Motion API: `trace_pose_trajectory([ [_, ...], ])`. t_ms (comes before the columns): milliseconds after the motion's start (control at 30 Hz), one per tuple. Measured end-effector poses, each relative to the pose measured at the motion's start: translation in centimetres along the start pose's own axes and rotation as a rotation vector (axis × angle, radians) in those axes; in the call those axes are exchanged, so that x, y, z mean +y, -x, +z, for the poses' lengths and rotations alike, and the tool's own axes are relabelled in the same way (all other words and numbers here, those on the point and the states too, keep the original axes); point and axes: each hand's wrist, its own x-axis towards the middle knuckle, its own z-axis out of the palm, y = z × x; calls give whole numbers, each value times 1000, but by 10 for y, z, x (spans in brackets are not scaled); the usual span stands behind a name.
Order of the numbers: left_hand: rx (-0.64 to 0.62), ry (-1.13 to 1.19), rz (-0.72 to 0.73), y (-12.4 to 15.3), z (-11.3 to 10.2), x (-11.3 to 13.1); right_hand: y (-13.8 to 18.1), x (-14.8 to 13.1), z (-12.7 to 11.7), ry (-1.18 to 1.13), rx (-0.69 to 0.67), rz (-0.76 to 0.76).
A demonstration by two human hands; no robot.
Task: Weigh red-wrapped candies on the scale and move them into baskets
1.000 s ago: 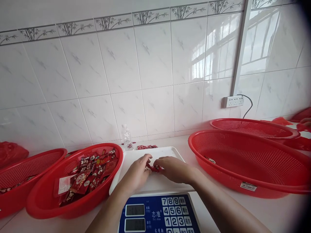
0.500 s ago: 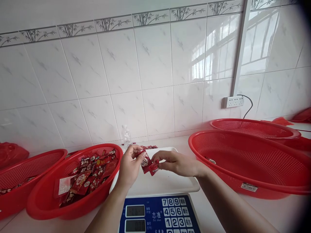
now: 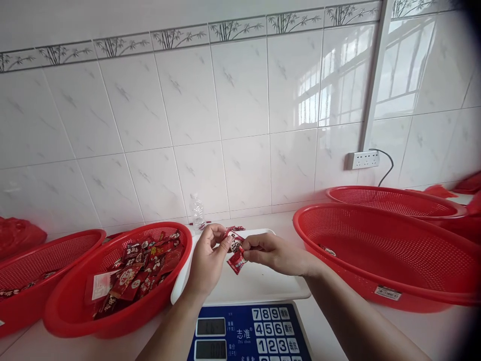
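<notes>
Above the white pan (image 3: 270, 288) of a weighing scale, my left hand (image 3: 210, 255) pinches a red printed packet (image 3: 236, 244) by its upper left part. My right hand (image 3: 272, 253) is closed on the packet's other side, thumb and fingertips together. Below the fingers hangs a second red section (image 3: 236, 262); whether it is joined to the first or is a separate packet I cannot tell. The scale's blue keypad panel (image 3: 244, 346) faces me beneath my wrists. To my left, a red basket (image 3: 60, 301) holds many similar red packets (image 3: 139, 265).
A large red basket (image 3: 376, 296) on the right has a small packet (image 3: 328, 249) inside, with another red basket (image 3: 394, 189) behind. Another red basket (image 3: 15, 271) stands far left. A clear plastic bottle (image 3: 197, 213) and more packets (image 3: 236, 228) lie behind the pan. A power strip (image 3: 363, 160) hangs on the wall.
Both hands have drawn closer together around the red packet, and the left has shifted slightly right. The packet has turned, its lower section now hanging further left. The view has moved slightly.
</notes>
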Motion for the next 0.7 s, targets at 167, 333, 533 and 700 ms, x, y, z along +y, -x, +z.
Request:
trace_pose_trajectory([
  [167,-31,59,1,2,1,2,-1,-1,1,-84,71,-10],
  [333,-10,49,-31,3,1,1,0,2,-14,-266,475,23],
  [533,-36,32,-24,4,3,-2,22,14,-61,633,809,458],
  [700,-60,41,-18,6,3,-2,41,31,-90,852,801,656],
])
